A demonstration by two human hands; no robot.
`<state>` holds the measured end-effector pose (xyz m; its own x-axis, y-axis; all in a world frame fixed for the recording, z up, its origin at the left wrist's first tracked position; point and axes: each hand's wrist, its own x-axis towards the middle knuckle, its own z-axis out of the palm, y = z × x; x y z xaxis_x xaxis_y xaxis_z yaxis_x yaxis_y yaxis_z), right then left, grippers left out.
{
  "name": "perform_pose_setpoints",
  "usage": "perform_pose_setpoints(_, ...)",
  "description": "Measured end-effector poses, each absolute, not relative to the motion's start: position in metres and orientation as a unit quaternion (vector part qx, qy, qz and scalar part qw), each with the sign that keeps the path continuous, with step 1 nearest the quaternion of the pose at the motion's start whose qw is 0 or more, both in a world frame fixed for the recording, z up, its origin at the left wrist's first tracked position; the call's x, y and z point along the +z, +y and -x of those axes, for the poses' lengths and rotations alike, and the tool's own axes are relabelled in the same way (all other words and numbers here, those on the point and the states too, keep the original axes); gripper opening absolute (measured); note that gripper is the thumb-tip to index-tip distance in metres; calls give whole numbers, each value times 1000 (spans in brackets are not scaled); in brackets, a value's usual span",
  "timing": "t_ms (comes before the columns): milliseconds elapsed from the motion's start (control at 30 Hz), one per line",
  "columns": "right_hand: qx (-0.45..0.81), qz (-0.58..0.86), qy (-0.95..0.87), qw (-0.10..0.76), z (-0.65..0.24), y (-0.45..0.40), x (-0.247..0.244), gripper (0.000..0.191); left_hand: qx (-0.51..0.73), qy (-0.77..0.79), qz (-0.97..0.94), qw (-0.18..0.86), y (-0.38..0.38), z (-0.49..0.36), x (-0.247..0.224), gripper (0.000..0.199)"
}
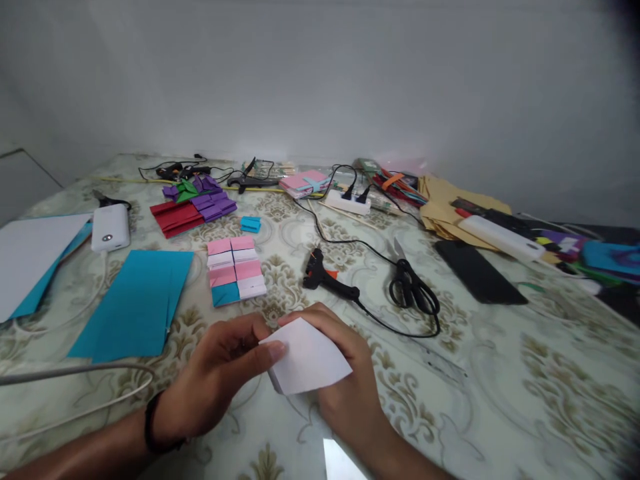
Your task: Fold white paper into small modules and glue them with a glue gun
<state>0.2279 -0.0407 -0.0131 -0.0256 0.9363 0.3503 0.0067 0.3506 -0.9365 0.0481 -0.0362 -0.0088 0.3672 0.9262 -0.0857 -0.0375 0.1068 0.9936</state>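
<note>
Between my hands, above the near part of the table, is a white sheet of paper [313, 360], with a fold along its left edge. My left hand [225, 367] pinches the paper's left corner, thumb on top. From behind and the right, my right hand [347, 360] supports the same sheet, its fingers partly hidden by it. Just beyond lies a block of folded pink, white and blue paper pieces [236, 270]. A black glue gun [327, 277] rests on its side to the right of that block, and black-handled scissors [413, 287] lie farther right.
Blue paper sheets [135, 307], a white power bank [111, 228] and white sheets [35, 253] lie left. Red and purple folded papers [195, 210] sit farther back. A power strip [349, 201], black phone [479, 272] and clear ruler [440, 363] lie right. Cables cross the patterned tablecloth [500, 413].
</note>
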Motion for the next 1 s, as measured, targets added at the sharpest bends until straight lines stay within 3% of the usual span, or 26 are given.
perform_pose_setpoints(267,577,387,-568,442,-257,-19,-8,31,421,476,-522,569,-21,-43,-6,30)
perform_pose_setpoints(400,580,418,-544,439,-267,-12,-12,28,363,511,-553,548,-11,-39,-9,32)
perform_pose_setpoints(567,602,460,-561,333,-256,-13,-15,27,308,512,-601,530,-8,-36,-12,36)
perform_pose_setpoints(1000,585,467,-573,333,-256,-15,-11,30,250,494,-672,492,-4,-32,-6,42)
